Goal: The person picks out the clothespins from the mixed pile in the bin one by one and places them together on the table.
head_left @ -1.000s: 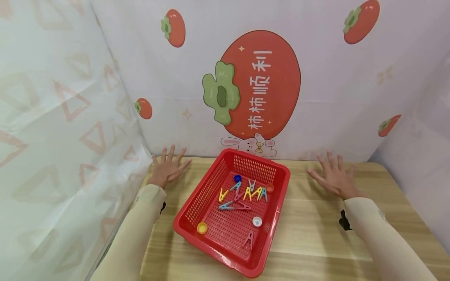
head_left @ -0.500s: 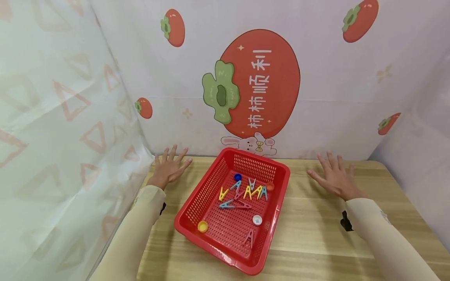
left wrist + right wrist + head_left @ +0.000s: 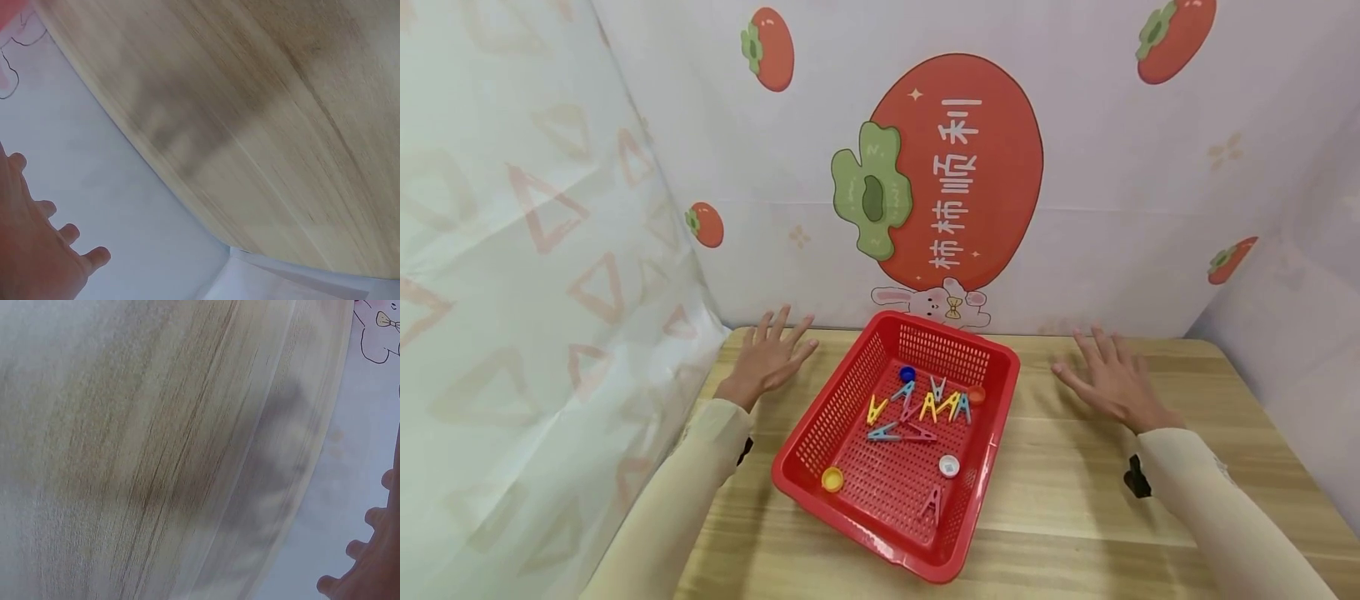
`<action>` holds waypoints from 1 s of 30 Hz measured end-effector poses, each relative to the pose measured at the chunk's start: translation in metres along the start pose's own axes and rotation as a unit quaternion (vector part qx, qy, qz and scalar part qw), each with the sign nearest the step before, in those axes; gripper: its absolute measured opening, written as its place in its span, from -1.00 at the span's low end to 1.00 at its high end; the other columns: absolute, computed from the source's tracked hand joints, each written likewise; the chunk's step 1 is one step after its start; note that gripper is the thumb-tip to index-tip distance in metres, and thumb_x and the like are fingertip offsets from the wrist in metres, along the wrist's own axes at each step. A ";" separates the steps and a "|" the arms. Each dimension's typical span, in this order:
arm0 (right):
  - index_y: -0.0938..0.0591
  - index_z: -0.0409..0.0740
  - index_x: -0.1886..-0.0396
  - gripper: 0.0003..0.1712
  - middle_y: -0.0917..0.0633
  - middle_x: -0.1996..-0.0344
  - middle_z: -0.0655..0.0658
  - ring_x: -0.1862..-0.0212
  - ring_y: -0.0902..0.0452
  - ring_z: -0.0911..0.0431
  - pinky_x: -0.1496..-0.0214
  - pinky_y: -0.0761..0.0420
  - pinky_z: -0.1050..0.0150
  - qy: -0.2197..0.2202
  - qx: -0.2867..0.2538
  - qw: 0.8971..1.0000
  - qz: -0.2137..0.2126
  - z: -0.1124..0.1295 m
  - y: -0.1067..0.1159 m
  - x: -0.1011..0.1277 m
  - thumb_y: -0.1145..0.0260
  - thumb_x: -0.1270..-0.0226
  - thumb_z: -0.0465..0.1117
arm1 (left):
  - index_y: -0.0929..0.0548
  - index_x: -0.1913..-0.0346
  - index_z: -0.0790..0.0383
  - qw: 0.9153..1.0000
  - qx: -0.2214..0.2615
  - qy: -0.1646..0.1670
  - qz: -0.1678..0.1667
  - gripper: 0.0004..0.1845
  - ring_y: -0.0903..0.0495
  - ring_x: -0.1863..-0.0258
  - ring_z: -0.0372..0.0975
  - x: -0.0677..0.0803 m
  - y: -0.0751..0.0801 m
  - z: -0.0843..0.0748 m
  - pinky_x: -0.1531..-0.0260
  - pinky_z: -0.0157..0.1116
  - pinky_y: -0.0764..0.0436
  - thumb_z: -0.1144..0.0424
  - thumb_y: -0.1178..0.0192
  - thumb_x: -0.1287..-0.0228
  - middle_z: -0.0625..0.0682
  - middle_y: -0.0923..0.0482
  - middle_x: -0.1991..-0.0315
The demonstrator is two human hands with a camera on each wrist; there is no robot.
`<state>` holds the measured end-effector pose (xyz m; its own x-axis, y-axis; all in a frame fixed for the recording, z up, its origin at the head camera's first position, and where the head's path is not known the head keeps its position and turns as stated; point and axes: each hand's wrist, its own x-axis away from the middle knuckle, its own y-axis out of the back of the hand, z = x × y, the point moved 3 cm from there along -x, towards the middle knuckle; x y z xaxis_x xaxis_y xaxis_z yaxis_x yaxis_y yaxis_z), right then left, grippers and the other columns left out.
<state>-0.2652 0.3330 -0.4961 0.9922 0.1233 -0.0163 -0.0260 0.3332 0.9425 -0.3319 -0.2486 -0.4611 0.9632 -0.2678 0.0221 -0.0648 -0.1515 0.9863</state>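
A red plastic basket point(image 3: 891, 533) sits on the wooden table between the two hands. Inside it lie several clothespins in yellow, blue, pink and grey, among them a pink clothespin point(image 3: 933, 502) near the front. Bottle caps lie there too: a blue cap point(image 3: 907, 374), an orange cap point(image 3: 976, 394), a white cap point(image 3: 949, 466) and a yellow cap point(image 3: 832, 479). My left hand point(image 3: 766, 360) is held with fingers spread, left of the basket and holding nothing. To the basket's right, my right hand point(image 3: 1111, 379) is likewise spread and bare, its shadow falling on the tabletop in the right wrist view.
The wooden table point(image 3: 1075, 517) ends at the back against a white curtain point(image 3: 760, 158) printed with persimmons and a rabbit. Another patterned curtain point(image 3: 497, 333) hangs along the left side, and a pale one point(image 3: 1300, 317) closes off the right.
The left hand has shifted slightly right and up, toward the basket. The right hand has moved a little, its fingers slightly blurred. The basket and its contents stay put.
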 end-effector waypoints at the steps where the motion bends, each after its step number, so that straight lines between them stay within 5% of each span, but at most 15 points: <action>1: 0.00 -0.23 -0.80 0.12 0.08 -0.73 -0.54 -0.67 0.21 -0.63 -0.49 0.10 -0.79 0.002 0.001 1.000 0.000 0.001 0.000 0.000 -0.02 -0.62 0.44 | -0.04 -0.80 -0.19 1.000 0.003 -0.004 0.001 -0.23 0.19 -0.77 0.31 0.001 0.000 -0.002 -0.65 0.46 0.04 -0.37 0.30 -0.70 0.24 0.26 -0.82; 18: -0.07 -0.23 -0.79 0.09 -0.19 -0.65 -0.56 -0.59 -0.13 -0.57 -0.51 -0.17 -0.69 0.029 -0.013 0.999 -0.015 0.015 -0.001 0.006 -0.13 -0.61 0.38 | -0.10 -0.79 -0.18 0.999 0.041 -0.034 0.003 -0.25 0.17 -0.78 0.25 0.012 0.006 -0.032 -0.66 0.45 -0.02 -0.34 0.25 -0.72 0.16 0.26 -0.83; 30: -0.08 -0.16 -0.79 0.04 -0.23 -0.66 -0.49 -0.61 -0.17 -0.51 -0.52 -0.24 -0.66 0.039 -0.024 0.999 -0.011 0.038 0.005 0.014 -0.20 -0.61 0.29 | -0.08 -0.79 -0.26 0.997 0.056 -0.054 0.025 -0.25 0.11 -0.77 0.24 0.019 0.006 -0.051 -0.63 0.46 -0.09 -0.36 0.23 -0.70 0.10 0.22 -0.84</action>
<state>-0.2468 0.3009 -0.4785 0.9801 0.1880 -0.0643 -0.0125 0.3811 0.9244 -0.3010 -0.2058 -0.4464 0.9252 -0.3767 0.0468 -0.1460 -0.2394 0.9599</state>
